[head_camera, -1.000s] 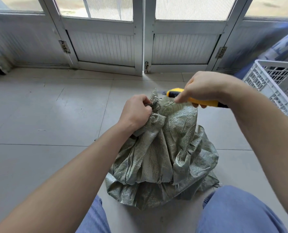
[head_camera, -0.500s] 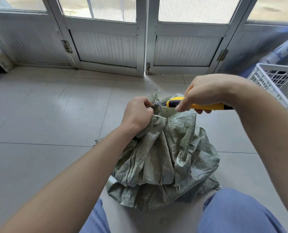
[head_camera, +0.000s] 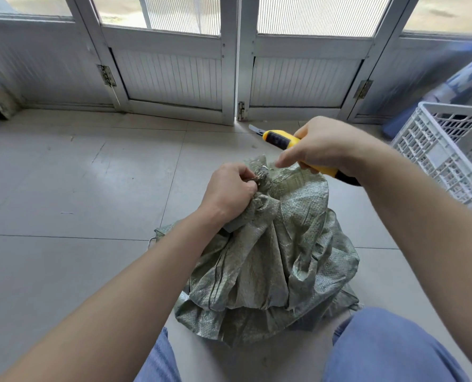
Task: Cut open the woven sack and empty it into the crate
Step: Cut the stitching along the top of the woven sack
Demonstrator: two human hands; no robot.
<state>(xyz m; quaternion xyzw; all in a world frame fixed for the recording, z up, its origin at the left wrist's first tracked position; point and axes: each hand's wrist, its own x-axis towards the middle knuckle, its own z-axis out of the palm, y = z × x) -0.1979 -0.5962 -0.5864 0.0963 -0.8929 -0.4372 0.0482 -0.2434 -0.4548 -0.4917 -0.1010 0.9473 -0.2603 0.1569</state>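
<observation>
A crumpled green woven sack (head_camera: 273,257) stands on the tiled floor between my knees. My left hand (head_camera: 229,191) grips its bunched, tied neck (head_camera: 263,179). My right hand (head_camera: 323,146) holds a yellow utility knife (head_camera: 281,139) just above and right of the neck; its blade is out and points up-left, away from the sack. My right forefinger reaches toward the tie. The white plastic crate (head_camera: 447,150) stands at the right edge, partly cut off.
White double doors (head_camera: 229,75) close off the floor straight ahead. A blue patterned object (head_camera: 460,84) leans behind the crate. My knees in blue trousers (head_camera: 389,346) frame the sack at the bottom. Bare grey tiles (head_camera: 78,188) spread to the left.
The knife blade was at the sack's tied neck; now my right hand has lifted and swung the blade away up-left. My left hand keeps its grip on the neck.
</observation>
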